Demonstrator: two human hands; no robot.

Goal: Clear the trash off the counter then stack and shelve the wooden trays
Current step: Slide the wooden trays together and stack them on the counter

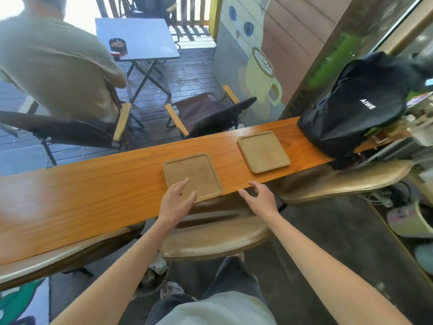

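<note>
Two square wooden trays lie flat and empty on the long orange wooden counter [93, 184]. The near tray [196, 170] sits at the counter's front edge. The far tray [263, 151] lies to its right, apart from it. My left hand [175, 202] is open with fingers spread, its fingertips over the near tray's front left corner. My right hand [260, 198] is open and hovers just off the counter's front edge, to the right of the near tray. Neither hand holds anything. No trash shows on the counter.
A black backpack [356, 104] stands on the counter's right end. Brown padded stools [215, 240] are tucked under the front edge. Beyond the counter a person [54, 66] sits in a folding chair, with an empty chair [206, 113] and a small table [136, 38] nearby.
</note>
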